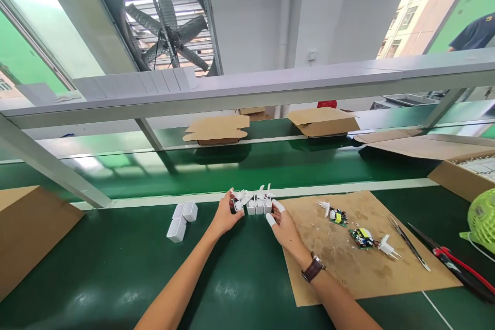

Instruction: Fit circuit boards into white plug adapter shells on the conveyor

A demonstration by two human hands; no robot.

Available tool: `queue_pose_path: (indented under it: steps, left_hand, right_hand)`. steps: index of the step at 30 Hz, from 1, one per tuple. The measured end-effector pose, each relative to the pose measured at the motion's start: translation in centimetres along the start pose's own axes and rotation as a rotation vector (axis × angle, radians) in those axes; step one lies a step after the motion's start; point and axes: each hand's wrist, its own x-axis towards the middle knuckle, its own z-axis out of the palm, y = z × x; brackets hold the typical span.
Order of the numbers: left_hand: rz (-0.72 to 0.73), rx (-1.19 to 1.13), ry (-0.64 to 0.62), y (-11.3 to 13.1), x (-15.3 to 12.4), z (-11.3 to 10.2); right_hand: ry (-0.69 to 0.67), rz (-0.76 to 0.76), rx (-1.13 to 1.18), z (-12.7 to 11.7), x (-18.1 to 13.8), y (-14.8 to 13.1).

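A short row of small white plastic housings (256,207) stands on the green bench, with white plug pieces sticking up from them. My left hand (224,215) is closed around the white housing (238,205) at the row's left end, thumb in front. At the right end, my right hand (285,226) grips the outermost housing (267,206) between thumb and finger. White finger covers are on that thumb and finger. Over to the left, three more white housings (177,229) sit in a cluster. What lies inside the held housings is too small to tell.
On a brown cardboard sheet (328,273) lie two circuit boards (362,237) with white plugs, and tweezers (410,244). Red-handled pliers (456,263) and a green fan (482,219) are at far right. A carton (34,237) stands left; a white rail (247,85) crosses above.
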Motion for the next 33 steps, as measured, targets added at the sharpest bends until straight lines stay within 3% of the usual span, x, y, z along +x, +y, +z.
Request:
queue_pose_path:
  steps: [15,23,28,33]
  left_hand:
    - [-0.014,0.026,0.058,1.3,2.5,1.1]
    - [0.034,-0.065,0.042,1.6,0.3,2.2]
    - [0.127,0.054,0.148,1.4,-1.6,-1.3]
    - [0.269,0.616,0.387,1.3,-3.7,-8.4]
  right_hand:
    - [0.016,0.022,-0.066,0.1,-0.4,0.1]
    - [0.030,-0.006,-0.099,0.2,-0.3,0.4]
    - [0.035,-0.015,-0.110,0.1,-0.4,0.5]
    - [0.054,-0.031,-0.153,-0.1,-0.4,0.6]
